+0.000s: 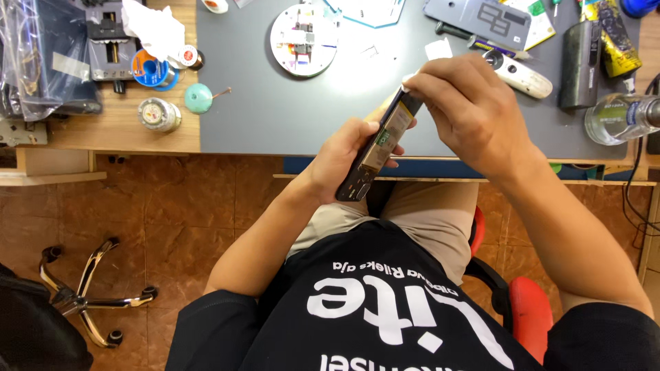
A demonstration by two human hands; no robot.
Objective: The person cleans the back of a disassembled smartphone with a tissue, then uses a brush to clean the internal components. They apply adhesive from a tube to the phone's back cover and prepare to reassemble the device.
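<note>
My left hand (342, 156) grips an opened phone (380, 144) by its lower half, tilted on edge so its inner parts face right. My right hand (467, 108) pinches a small white piece (407, 85) against the phone's top end. Both hands hover over the near edge of the grey work mat (275, 110), above my lap.
On the mat lie a round white parts dish (303, 38), a dark phone back cover (479, 18), a white tool (522, 74) and a black cylinder (579, 63). Solder spools (157, 70), a teal ball (199, 97) and a clear bottle (619, 118) sit around. A chair base (86, 295) stands on the floor at left.
</note>
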